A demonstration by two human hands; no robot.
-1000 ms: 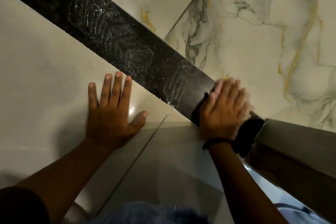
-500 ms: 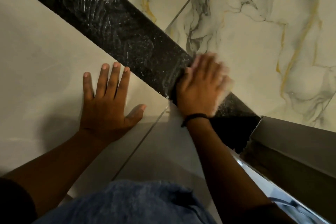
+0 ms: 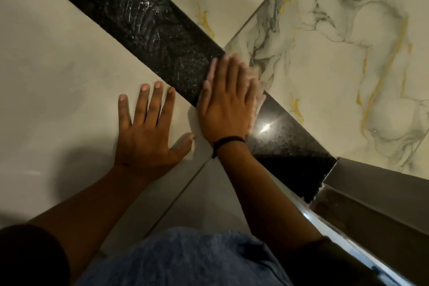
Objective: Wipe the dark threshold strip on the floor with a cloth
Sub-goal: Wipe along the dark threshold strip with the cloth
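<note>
Right fingers: the fingers (image 3: 234,74) of the right hand (image 3: 226,109) lie stretched out, close together and flat, pressing down across the dark threshold strip (image 3: 148,23); their far edge is smeared by motion blur.
Left fingers: the left hand (image 3: 145,132) is spread, released and empty, palm down on the plain pale tile (image 3: 58,65), with its thumb pointing toward the right wrist.
Cloth: no cloth can be made out under the right palm; whether the fingers pin one there cannot be told.
Strip ahead of the right fingertips: this stretch is dull and covered in whitish streaks and specks.
Strip behind the right palm: toward the wrist side the surface (image 3: 285,141) is glossy black and carries a bright glint of reflected light.
Strip end: it stops at a grey frame (image 3: 376,193) well behind the right hand.
Beyond the right fingers: marbled tiles (image 3: 336,53) with grey and yellow veins border the strip's far edge.
Hands to each other: the left index finger ends just beside the strip's near edge, close to the right hand's thumb side.
Wrist: a thin black band (image 3: 228,141) circles the right wrist.
Foreground: blue denim (image 3: 185,260) sits between the two forearms.
</note>
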